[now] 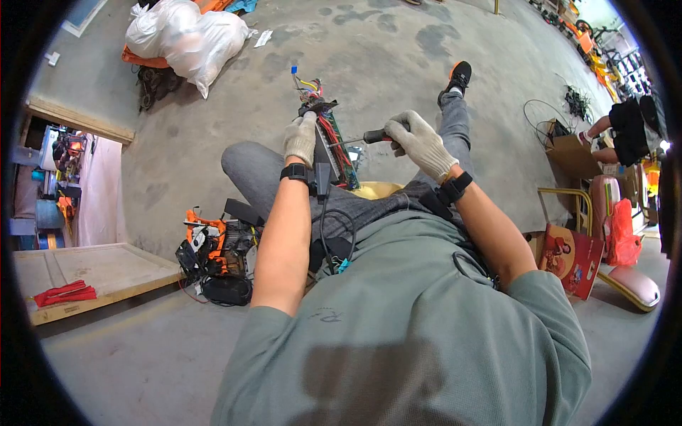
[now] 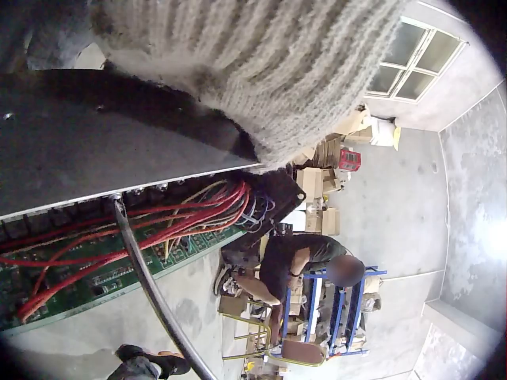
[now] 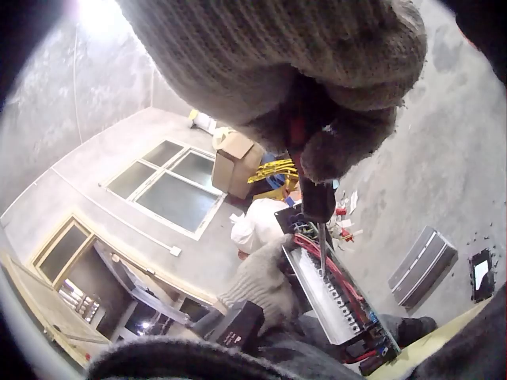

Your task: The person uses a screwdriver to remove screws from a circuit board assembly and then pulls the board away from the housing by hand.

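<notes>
A long green circuit board (image 2: 87, 281) with red wires runs along a dark metal heatsink plate (image 2: 103, 134). My gloved left hand (image 1: 301, 138) grips this assembly near its far end, where coloured wires and a blue connector (image 1: 294, 69) stick out. In my gloved right hand (image 1: 419, 142) is a screwdriver (image 1: 375, 135), held by its black and red handle. Its steel shaft (image 2: 154, 289) reaches across the board, and the tip meets a row of screws at the plate's edge in the left wrist view. The right wrist view shows the plate's pale side (image 3: 317, 293).
Orange and black machine parts (image 1: 217, 248) lie on the floor left of my bent leg. White sacks (image 1: 188, 39) sit at the upper left. A grey metal case (image 3: 424, 267) lies on the floor. Another person (image 2: 297, 265) is near boxes and blue shelving.
</notes>
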A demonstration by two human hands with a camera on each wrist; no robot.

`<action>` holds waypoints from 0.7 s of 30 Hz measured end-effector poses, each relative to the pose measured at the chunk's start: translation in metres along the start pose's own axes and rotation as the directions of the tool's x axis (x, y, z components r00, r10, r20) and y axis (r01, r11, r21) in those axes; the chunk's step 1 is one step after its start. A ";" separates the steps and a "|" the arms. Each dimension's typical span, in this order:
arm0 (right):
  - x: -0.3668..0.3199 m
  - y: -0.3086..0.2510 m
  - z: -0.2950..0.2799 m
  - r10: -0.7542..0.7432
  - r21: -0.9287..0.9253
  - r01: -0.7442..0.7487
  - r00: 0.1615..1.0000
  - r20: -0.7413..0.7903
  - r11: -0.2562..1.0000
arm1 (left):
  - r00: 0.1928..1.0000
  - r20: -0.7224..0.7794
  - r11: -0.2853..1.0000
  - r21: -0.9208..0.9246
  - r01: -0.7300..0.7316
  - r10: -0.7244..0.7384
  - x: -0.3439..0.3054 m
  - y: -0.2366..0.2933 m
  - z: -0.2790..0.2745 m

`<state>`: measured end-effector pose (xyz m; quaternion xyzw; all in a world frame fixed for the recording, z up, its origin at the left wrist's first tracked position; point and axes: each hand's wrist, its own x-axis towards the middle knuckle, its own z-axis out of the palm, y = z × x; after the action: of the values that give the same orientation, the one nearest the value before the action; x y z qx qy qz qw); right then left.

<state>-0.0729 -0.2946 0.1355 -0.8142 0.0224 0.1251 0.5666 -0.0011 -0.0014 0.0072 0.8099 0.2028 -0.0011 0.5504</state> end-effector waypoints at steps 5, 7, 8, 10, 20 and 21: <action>-0.004 -0.016 0.002 0.089 -0.070 -0.088 0.996 0.009 0.994 | 0.999 0.007 0.997 -0.062 0.049 -0.048 0.003 -0.001 0.001; -0.007 -0.028 -0.003 0.113 -0.121 -0.109 0.993 0.033 0.987 | 0.999 -0.005 0.998 -0.048 0.047 -0.047 -0.004 0.007 -0.001; -0.007 -0.031 -0.004 0.138 -0.172 -0.127 0.989 0.056 0.977 | 1.000 -0.018 1.000 0.003 0.011 -0.011 -0.013 0.015 -0.005; 0.002 -0.018 -0.005 0.072 -0.266 -0.054 0.996 0.060 0.963 | 0.999 -0.034 0.998 0.054 -0.025 0.027 -0.017 0.017 -0.004; 0.014 0.028 0.001 -0.557 -0.352 0.525 0.830 0.010 0.775 | 0.998 0.038 0.992 -0.116 0.048 -0.044 -0.006 0.002 0.002; 0.009 0.012 0.001 -0.560 -0.351 0.527 0.828 0.009 0.774 | 0.998 0.043 0.985 -0.164 0.052 -0.046 -0.005 0.000 0.003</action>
<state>-0.0668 -0.2969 0.1218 -0.8757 -0.2084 -0.0816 0.4279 -0.0047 -0.0057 0.0068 0.7561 0.2113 -0.0136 0.6192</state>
